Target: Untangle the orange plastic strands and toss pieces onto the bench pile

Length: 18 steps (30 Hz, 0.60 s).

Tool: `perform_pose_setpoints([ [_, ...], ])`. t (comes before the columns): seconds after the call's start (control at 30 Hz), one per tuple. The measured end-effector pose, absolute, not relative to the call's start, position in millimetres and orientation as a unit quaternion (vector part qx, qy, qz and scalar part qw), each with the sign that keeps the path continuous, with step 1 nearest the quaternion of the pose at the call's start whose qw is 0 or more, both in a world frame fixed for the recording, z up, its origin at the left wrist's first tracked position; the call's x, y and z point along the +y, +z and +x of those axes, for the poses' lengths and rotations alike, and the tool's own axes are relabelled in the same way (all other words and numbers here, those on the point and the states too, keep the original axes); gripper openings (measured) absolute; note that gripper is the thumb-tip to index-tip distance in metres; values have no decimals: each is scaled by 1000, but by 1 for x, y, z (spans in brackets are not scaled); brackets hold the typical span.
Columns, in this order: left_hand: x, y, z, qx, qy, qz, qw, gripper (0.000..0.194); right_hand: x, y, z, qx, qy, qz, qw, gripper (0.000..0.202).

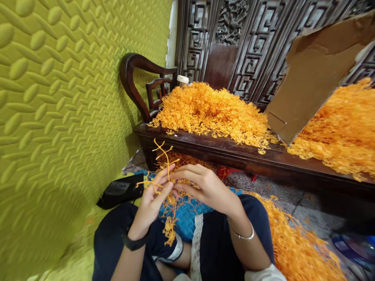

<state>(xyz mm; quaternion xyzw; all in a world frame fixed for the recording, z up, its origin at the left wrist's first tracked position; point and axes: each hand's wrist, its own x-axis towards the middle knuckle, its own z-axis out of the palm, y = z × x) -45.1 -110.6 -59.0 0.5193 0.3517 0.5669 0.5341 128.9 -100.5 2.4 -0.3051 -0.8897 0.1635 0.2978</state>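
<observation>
My left hand [155,197] pinches a thin orange branched plastic stem [167,156], whose forked twigs stick up above the fingers. More orange twigs poke out to the left of that hand. My right hand [206,189] reaches in from the right, its fingertips closed together at the same stem beside the left fingers; the exact contact is partly hidden. Below the hands hangs a clump of small orange plastic pieces [170,230]. Under both hands, a blue plastic sheet or bag [187,226] lies between my legs, with loose orange stems scattered on it.
A dark wooden bench [202,142] carries two heaps of orange pieces, a left heap [211,109] and a right heap [348,128], with a cardboard sheet [313,78] between them. Another orange pile [301,238] lies at my right. A black bag [121,189] rests by the yellow padded wall [64,117].
</observation>
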Motion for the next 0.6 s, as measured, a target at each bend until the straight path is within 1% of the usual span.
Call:
perform_pose_setpoints([
  [0.2,-114,-56,-41,357,558,516,542,43,-94,-5,126,-895,127,-293,310,18],
  [0.37,-114,-56,-40,340,561,507,559,39,-91,-7,126,-893,100,-276,341,20],
  [0.47,-114,-57,-41,320,571,513,556,34,-91,-6,126,-879,132,-269,371,19],
  [0.6,-116,-58,-41,327,587,510,537,27,-92,-5,123,-828,212,-262,447,14],
])
